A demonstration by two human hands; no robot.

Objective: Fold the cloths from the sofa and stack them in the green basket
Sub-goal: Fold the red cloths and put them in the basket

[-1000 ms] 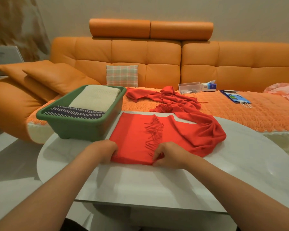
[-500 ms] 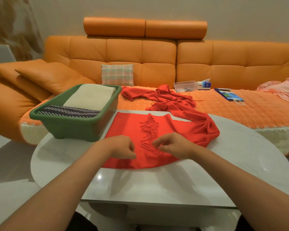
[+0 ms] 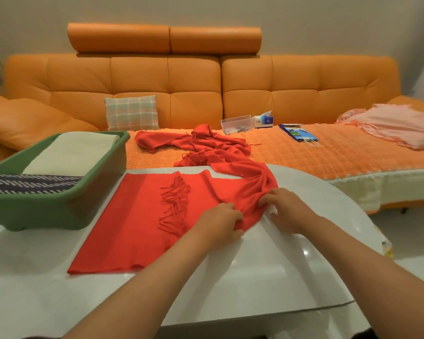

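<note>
A long red fringed scarf lies partly folded flat on the white table, its other end trailing back onto the orange sofa. My left hand grips the bunched right edge of the scarf near the table's middle. My right hand pinches the same bunched fold just to the right. The green basket stands at the table's left, holding a folded cream cloth and a folded dark patterned cloth. A pink cloth lies on the sofa's far right.
On the sofa seat sit a plaid cushion, a clear plastic box, a tissue box and a blue booklet. Orange pillows lie at the left behind the basket.
Both hands moved from the scarf's near edge to its bunched right side and took hold of it. The view shifted to the right.
</note>
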